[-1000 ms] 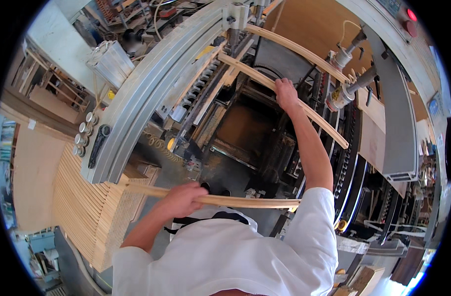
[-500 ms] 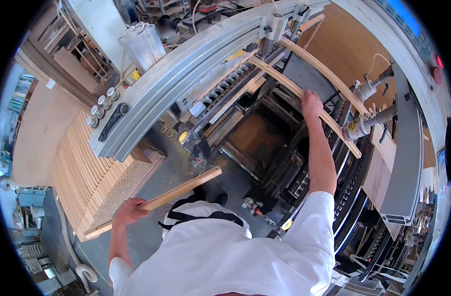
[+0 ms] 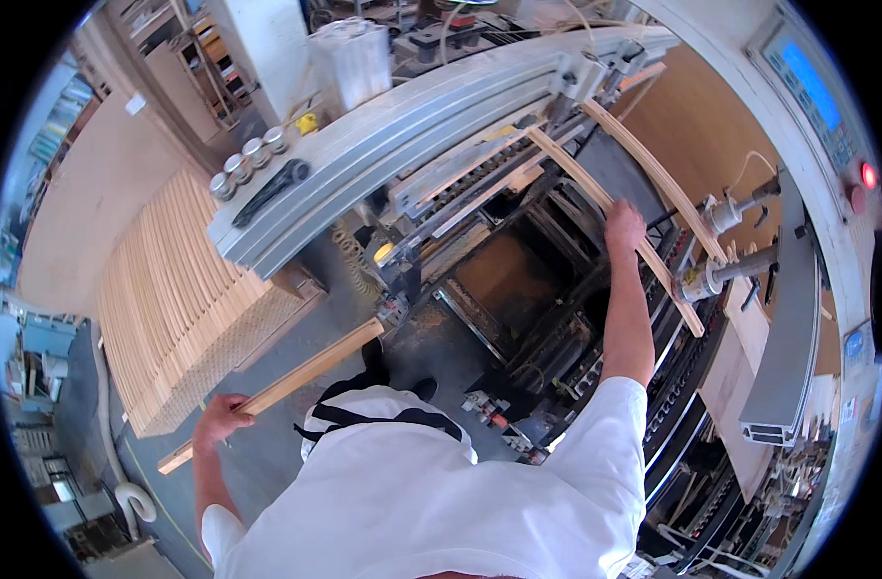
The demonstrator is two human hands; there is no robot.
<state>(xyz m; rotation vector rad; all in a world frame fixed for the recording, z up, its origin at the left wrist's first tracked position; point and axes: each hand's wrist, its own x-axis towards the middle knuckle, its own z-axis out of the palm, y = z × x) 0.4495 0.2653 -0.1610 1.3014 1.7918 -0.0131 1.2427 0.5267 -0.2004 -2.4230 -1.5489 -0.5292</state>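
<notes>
My left hand (image 3: 224, 421) is closed around a long light-coloured wooden strip (image 3: 316, 363). It grips the strip toward its lower end, and the far end points up and right beside the machine. Out in front, my right hand (image 3: 624, 229) is wrapped over a second wooden strip (image 3: 571, 172) that lies across the machine, about midway along it. Another, slightly curved strip (image 3: 668, 179) lies beyond and roughly alongside that one. At its near end, metal cylinder clamps (image 3: 702, 282) stand close to both strips. The fingertips of my right hand are partly hidden.
A large stack of wooden strips (image 3: 171, 309) stands to the left. The machine's grey metal beam (image 3: 402, 125) arches across the front. A control panel (image 3: 808, 87) with a blue screen and a lit red button is at upper right. A pale hose (image 3: 108, 415) runs along the floor at left.
My left hand has carried its strip down and left, away from the stack's edge. The view has turned slightly. My right hand stays on the strip in the machine.
</notes>
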